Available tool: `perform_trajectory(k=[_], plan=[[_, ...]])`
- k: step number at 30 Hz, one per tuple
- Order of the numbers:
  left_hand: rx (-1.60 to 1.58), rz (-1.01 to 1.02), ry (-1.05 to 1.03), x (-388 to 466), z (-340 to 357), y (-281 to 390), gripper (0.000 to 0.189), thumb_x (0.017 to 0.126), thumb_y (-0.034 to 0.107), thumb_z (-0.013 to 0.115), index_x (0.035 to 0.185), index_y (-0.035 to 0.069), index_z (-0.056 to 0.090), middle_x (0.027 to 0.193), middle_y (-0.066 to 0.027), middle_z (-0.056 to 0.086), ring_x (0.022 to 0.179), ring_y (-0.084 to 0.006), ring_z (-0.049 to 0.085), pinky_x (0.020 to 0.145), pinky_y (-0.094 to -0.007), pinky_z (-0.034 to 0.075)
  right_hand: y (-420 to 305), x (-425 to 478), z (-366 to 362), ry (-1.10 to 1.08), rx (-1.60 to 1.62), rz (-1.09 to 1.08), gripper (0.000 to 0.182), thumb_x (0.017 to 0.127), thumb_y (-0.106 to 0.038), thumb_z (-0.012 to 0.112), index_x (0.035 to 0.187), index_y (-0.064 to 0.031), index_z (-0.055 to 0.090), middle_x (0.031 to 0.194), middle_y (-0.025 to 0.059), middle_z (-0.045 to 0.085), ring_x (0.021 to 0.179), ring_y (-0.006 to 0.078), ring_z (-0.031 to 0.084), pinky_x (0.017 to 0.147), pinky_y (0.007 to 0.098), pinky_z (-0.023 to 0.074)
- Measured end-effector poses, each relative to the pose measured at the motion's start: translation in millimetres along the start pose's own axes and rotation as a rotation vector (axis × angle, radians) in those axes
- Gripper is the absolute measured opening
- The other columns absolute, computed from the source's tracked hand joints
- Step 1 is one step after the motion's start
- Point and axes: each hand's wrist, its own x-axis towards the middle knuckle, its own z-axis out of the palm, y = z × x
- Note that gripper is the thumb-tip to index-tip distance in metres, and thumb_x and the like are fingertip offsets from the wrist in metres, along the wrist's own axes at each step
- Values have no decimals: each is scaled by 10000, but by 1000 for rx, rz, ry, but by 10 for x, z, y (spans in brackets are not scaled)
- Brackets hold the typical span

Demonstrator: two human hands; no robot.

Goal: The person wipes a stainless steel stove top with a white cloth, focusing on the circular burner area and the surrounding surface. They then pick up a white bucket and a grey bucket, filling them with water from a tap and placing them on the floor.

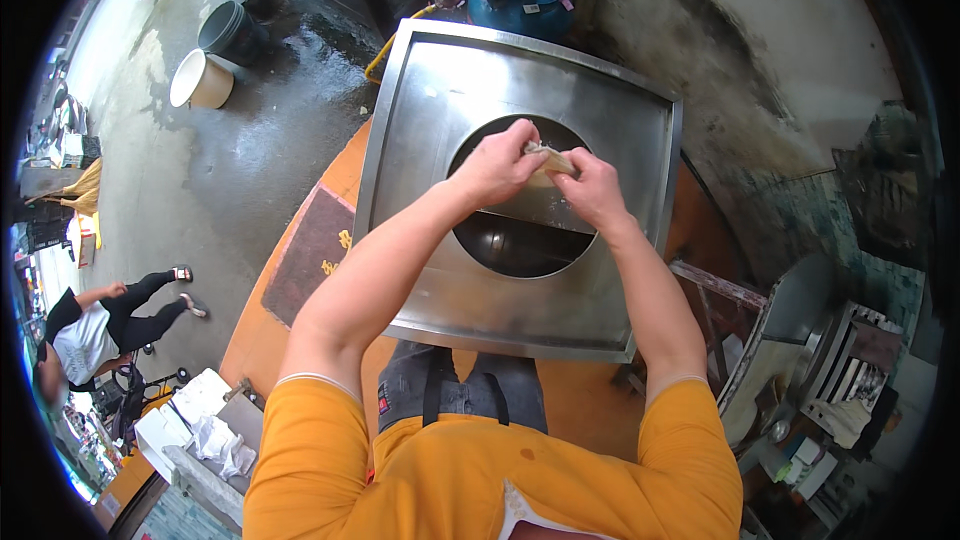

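Note:
Between my two hands is a small, pale, crumpled piece of cloth or similar soft material [553,160]; its exact kind is hard to tell. My left hand [501,163] pinches its left end, and my right hand [590,186] grips the right end. Both hands are over the round opening [517,247] of a square stainless steel stand [450,82] with a raised rim. A metal plate [517,202] covers part of the opening below my hands and carries white specks. The dark hollow shows in front of its near edge.
A blue gas cylinder [551,11] with a yellow hose [382,56] stands behind the stand. White [206,82] and dark [229,34] buckets are on the wet floor [255,142] at left. A person [97,330] walks at far left. A sink [240,424] is at lower left, metal racks [847,360] at right.

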Motion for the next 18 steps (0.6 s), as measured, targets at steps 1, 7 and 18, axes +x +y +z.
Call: perform_trajectory(k=[1, 7, 18], plan=[[-42, -41, -30, 2, -95, 86, 266, 844, 248, 628, 944, 24, 527, 781, -182, 609, 726, -337, 604, 682, -385, 488, -110, -10, -105, 9, -18, 5, 203, 781, -218, 701, 781, -46, 591, 731, 147, 611, 660, 287, 614, 616, 385, 489], [99, -27, 263, 212, 24, -135, 326, 827, 272, 672, 1046, 60, 555, 818, -153, 604, 763, -276, 603, 702, -364, 488, 222, 191, 310, 88, 126, 20, 200, 864, -242, 614, 917, -62, 545, 772, 202, 612, 731, 405, 610, 636, 446, 477], [-382, -782, 303, 157, 1089, -1342, 344, 828, 176, 567, 1153, 70, 532, 952, -127, 623, 849, -229, 609, 624, -426, 520, 1436, 421, 1320, -448, -563, 404, 288, 841, -167, 553, 1082, -15, 590, 1053, 247, 630, 968, 399, 625, 804, 454, 502]])
